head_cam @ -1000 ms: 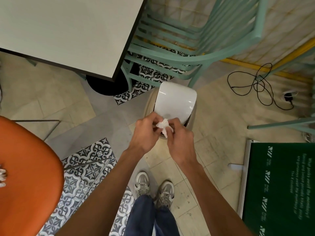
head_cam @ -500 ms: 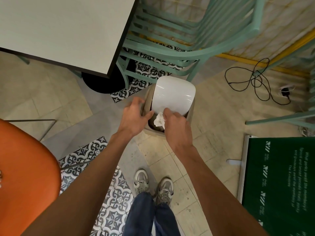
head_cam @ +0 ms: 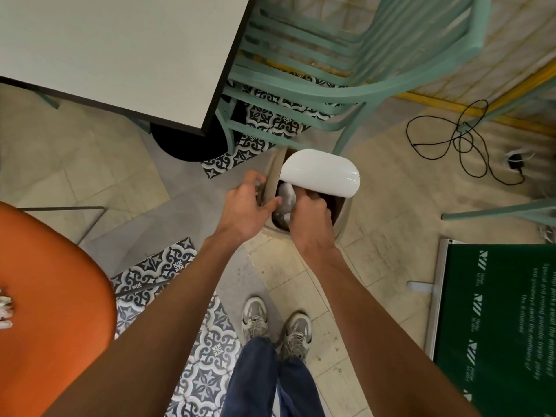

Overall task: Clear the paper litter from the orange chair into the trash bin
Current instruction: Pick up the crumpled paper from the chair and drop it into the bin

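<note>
White swing lid on beige trash bin: tipped inward, mouth open toward the person. Reaches under the lid edge with right hand, apparently to hold the flap clear during the drop. Curls right fingers with tips hidden beneath the lid; cannot tell between pinching and releasing. Locates crumpled paper inside the mouth, touching the right knuckles. Sets left hand at the bin's left rim, left fingers relaxed, spread, holding nothing; judged as steadying a light bin against the push. Touching or just beside the rim: cannot tell. Leaves further paper litter on orange chair, at the left frame edge, well apart from the bin. Judged part-done: return for the remaining litter.
</note>
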Motion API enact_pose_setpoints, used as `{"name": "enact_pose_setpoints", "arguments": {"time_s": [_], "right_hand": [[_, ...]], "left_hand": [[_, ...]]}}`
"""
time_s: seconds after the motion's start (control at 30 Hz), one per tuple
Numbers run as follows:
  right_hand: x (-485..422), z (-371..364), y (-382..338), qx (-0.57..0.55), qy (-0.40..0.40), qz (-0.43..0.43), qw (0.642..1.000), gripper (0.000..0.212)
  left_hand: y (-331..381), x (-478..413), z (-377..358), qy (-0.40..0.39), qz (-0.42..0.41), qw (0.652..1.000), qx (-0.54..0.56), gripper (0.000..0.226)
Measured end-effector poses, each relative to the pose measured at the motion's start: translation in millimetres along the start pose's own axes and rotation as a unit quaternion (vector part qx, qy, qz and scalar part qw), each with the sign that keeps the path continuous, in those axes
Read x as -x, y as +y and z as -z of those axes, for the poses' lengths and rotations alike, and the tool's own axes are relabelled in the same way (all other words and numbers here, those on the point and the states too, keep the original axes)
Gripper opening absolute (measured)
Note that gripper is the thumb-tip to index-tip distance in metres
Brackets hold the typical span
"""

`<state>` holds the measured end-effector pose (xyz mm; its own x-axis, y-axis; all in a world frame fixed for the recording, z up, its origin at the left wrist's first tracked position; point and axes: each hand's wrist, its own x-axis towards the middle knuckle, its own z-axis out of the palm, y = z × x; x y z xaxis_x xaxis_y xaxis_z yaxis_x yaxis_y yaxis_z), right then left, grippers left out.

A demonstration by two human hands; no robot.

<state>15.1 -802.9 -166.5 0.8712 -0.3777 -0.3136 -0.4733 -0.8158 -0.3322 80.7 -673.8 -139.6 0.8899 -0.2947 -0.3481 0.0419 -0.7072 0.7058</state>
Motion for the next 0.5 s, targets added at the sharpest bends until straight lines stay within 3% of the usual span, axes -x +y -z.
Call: {"name": "enact_pose_setpoints", "arguments": {"time_s": [0.17,0.3,0.5], "right_hand": [[13,7,-1,-0.048,0.031,0.029,0.998,0.067],[30,14,-7,-0.046,0.058,0.046,0.996,0.057],[74,37,-28,-0.039,0.076,0.063,0.994,0.041]], "left_hand": [[-7,8,2,-0.002,0.001,1.000,0.004,0.045],[-14,26,7,0.016,-0.007,1.000,-0.006,0.032],[-20,77,38,0.084,-0.021,0.996,-0.020,0.033]]}}
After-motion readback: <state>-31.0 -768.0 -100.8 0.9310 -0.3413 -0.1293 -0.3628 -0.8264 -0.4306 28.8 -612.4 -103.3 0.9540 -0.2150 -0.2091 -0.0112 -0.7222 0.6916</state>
